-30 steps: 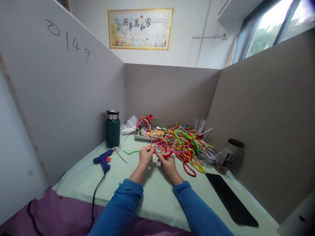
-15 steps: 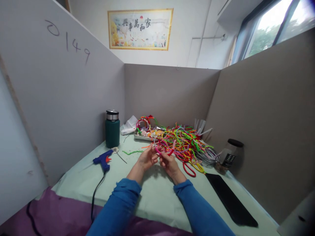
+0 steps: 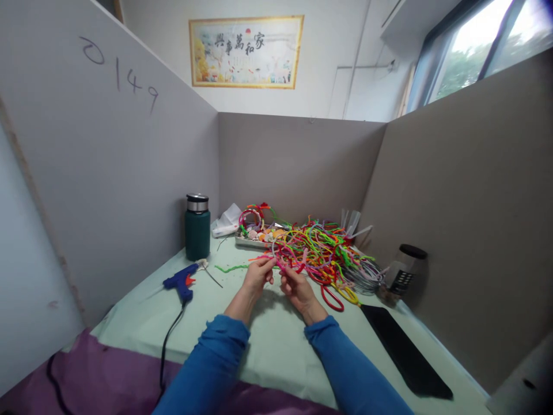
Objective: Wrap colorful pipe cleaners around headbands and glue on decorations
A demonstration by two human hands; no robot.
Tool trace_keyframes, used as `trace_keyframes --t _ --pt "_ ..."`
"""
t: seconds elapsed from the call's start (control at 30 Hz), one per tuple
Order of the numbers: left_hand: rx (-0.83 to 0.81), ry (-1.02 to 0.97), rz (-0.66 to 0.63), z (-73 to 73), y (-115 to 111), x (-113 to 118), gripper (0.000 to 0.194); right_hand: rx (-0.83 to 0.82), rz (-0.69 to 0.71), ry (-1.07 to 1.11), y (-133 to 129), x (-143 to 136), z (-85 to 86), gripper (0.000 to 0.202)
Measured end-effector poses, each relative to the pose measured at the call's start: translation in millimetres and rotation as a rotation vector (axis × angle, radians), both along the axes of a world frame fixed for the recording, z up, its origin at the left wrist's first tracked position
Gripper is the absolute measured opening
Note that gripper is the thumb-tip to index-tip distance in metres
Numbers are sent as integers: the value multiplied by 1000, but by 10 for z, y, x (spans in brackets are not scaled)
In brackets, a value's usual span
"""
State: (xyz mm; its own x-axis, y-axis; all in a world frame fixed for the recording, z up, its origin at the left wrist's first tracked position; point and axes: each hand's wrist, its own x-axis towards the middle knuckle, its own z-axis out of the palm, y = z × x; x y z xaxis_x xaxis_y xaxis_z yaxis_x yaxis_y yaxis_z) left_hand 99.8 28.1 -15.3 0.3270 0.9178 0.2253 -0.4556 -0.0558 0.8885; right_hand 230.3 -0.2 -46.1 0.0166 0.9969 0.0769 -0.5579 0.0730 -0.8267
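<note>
Between my hands is a bright pink pipe cleaner point(image 3: 280, 265); its far end blends into the colours behind. My left hand point(image 3: 258, 275) pinches one part of it, thumb and index finger together. On the other side my right hand point(image 3: 298, 289) grips it with closed fingertips. Just beyond lies a tangled heap of multicoloured pipe cleaners point(image 3: 319, 245). Red scissor-like handles point(image 3: 332, 300) and a yellow handle point(image 3: 351, 296) stick out of the heap to the right of my right hand.
A blue glue gun point(image 3: 179, 282) with a cord lies on the left, before a green bottle point(image 3: 197, 227). A metal tray point(image 3: 248, 243) holds small pieces at the back. To the right are a black flat object point(image 3: 406, 351) and a black-lidded jar point(image 3: 401, 274). Partitions surround the table.
My left hand has turned from a more open, palm-up pose into a pinch on the pink pipe cleaner. My right hand has hardly moved.
</note>
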Motion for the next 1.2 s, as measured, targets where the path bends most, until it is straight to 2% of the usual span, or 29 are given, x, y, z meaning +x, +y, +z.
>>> trace_keyframes --t 0.1,0.23,0.33,0.4,0.5,0.63,0.73,0.87,1.03,1.2 --pt "64 138 161 -52 45 13 34 40 -118 -116 -7 -33 10 36" --pt "103 353 388 -124 106 14 31 135 -346 -361 -6 -81 -14 36" --pt "160 421 432 -146 129 24 29 145 -412 -425 5 -80 -32 35" --pt "148 363 368 -132 126 35 26 122 -367 -362 10 -59 -30 33" --pt "24 137 173 -77 93 33 23 83 -219 -207 9 -19 -15 32" --pt "-93 -97 -85 -5 37 -15 39 35 -49 -97 2 9 -5 32" --pt "-115 -147 -189 16 12 -42 45 -3 1 -30 3 17 -7 31" --pt "-117 -157 -236 24 -8 -47 42 -33 45 36 -2 23 -3 29" --pt "-113 -135 -211 23 -23 -34 39 -23 53 46 -13 18 4 25" --pt "-87 -121 -197 21 -26 -19 45 -22 70 46 -7 25 -5 27"
